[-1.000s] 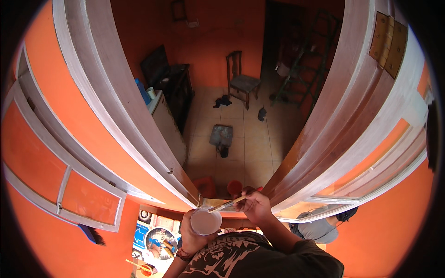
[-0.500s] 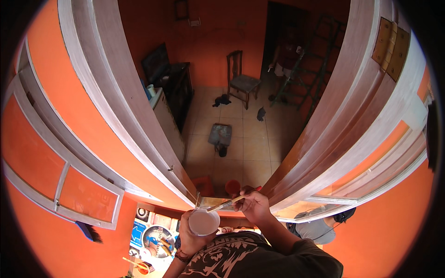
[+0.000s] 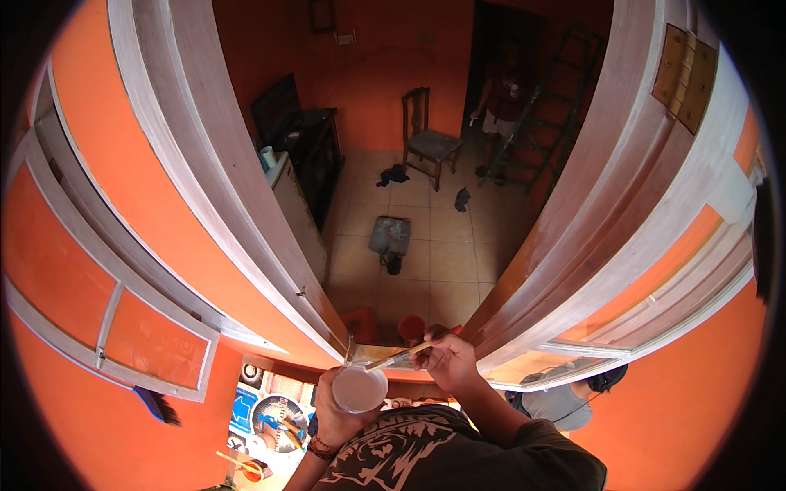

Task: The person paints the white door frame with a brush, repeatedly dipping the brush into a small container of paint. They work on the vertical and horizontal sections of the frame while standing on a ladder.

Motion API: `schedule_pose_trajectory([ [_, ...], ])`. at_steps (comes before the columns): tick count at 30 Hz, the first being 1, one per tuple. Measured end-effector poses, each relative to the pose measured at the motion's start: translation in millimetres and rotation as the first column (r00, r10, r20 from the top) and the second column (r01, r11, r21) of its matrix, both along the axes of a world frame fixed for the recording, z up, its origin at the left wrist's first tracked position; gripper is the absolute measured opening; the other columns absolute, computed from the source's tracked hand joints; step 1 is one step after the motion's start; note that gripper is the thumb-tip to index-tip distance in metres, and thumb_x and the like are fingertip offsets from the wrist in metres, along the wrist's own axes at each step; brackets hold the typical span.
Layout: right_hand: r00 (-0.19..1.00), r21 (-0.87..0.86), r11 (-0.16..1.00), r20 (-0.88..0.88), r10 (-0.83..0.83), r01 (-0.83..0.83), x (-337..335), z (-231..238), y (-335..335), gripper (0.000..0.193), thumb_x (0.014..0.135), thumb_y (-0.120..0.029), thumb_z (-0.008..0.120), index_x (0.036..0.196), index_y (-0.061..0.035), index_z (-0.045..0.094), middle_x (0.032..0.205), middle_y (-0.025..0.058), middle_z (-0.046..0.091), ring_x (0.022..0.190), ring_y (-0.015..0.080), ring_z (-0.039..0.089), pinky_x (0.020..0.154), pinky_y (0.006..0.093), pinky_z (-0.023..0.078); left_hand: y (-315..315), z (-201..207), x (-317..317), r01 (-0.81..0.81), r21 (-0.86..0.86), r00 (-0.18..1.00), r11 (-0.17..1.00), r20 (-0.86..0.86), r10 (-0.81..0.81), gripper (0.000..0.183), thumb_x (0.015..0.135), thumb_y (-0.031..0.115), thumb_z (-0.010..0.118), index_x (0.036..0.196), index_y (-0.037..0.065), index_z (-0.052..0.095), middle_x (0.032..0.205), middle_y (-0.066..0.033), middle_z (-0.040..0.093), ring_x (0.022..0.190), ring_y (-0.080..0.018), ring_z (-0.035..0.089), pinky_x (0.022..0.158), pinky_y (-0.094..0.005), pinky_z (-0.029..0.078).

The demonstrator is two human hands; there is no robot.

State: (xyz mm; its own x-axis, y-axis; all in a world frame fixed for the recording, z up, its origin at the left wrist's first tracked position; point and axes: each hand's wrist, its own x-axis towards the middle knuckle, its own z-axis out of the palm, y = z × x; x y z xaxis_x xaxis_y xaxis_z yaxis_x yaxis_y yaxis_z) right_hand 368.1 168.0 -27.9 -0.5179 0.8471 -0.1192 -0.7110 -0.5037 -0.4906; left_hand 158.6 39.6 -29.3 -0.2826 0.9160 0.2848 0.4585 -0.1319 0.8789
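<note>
My left hand [image 3: 330, 415] is wrapped round a small white tub [image 3: 359, 389] of pale, greyish-white paint, held in front of my chest. Between the fingers of my right hand [image 3: 449, 360] is a paintbrush [image 3: 419, 349] with a wooden handle and a red end. The brush slants down to the left, its bristles at the tub's far rim. Whether they touch the paint is hard to tell. Just beyond both hands lies the sill of an open window, with whitish-painted frame sides [image 3: 233, 188] rising left and right.
Inside the room stand a wooden chair [image 3: 432, 147], a dark television cabinet [image 3: 319, 151] and a green ladder [image 3: 544, 114] beside a person [image 3: 503, 98]. A small low stool [image 3: 389, 236] sits on the tiles. A dark-bristled brush [image 3: 155, 407] hangs at the left shutter. Another person [image 3: 561, 407] is outside, right.
My right hand and the brush have shifted very slightly, and the brush handle's red end shows more. The tub stays almost in place. The person by the ladder is more visible.
</note>
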Motion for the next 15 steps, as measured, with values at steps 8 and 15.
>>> schedule_pose_trajectory([
  [8,0.983,0.148,0.987,-0.165,0.084,-0.060,-9.0,30.8,17.9,0.017,0.091,-0.009,0.050,0.104,-0.0039,0.060,0.106,0.0197,0.067,0.100,0.0340,0.069,0.078,0.0436,0.058,-2.6,1.1,1.0,-0.018,0.021,0.999,1.000,-0.050,0.019,0.082,0.058,0.018,0.096,0.124,0.003,0.049,0.111,-0.0123,0.065,0.101,-0.0233,0.067,0.088,-0.0366,0.054],
  [15,0.979,0.193,0.979,-0.180,0.100,-0.065,-14.5,37.3,22.9,0.018,0.090,-0.007,0.049,0.102,-0.0024,0.061,0.107,0.0223,0.067,0.097,0.0354,0.070,0.077,0.0429,0.060,-1.9,-0.5,-0.4,-0.026,0.045,0.998,0.999,0.056,0.023,0.083,0.057,0.017,0.096,0.124,0.003,0.049,0.111,-0.0126,0.065,0.101,-0.0233,0.067,0.088,-0.0365,0.054],
])
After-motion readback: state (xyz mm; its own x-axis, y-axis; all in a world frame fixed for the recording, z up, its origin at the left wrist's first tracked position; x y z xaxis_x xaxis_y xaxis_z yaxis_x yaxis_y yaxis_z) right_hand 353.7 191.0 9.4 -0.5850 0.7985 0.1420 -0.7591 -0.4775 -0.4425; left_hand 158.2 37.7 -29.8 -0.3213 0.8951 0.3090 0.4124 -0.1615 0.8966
